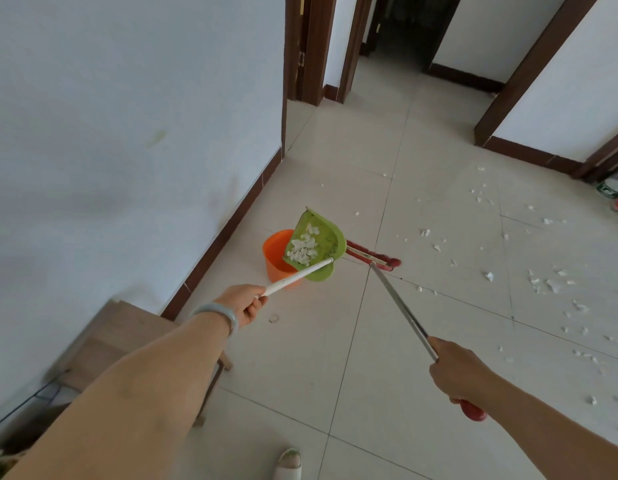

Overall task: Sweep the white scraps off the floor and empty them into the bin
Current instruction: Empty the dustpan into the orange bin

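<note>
Wooden stool btm left by white wall w/ brown skirting; brown door frames ahead.

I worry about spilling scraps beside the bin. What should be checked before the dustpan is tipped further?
1. Grip on the dustpan: ok, the left hand holds its white handle.
2. Pan over the orange bin: ok, it hangs tilted above the opening.
3. Pan emptied: not ok, white scraps lie in it.
4. Broom head out of the way: ok, it rests on the floor right of the bin, and the right hand holds its shaft.
5. Room in the bin: cannot tell, the pan hides its inside.
6. Floor swept: not ok, loose scraps lie at right.
</note>
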